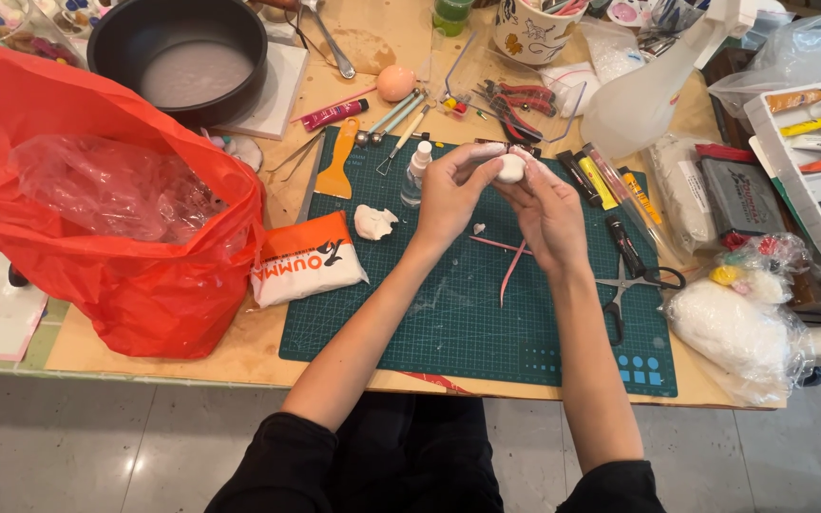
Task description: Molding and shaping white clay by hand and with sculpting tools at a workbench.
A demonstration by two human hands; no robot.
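Both hands' grip closes on a white clay ball (510,168); left hand (450,195), right hand (548,211) half-hide it.

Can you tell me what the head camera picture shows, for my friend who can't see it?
Two bare hands, the left hand and right hand, hold a small white clay ball together above a green cutting mat. Another white clay lump, scissors and an orange scraper lie on the mat; a red plastic bag sits left.

Small white clay ball (510,168), pinched aloft
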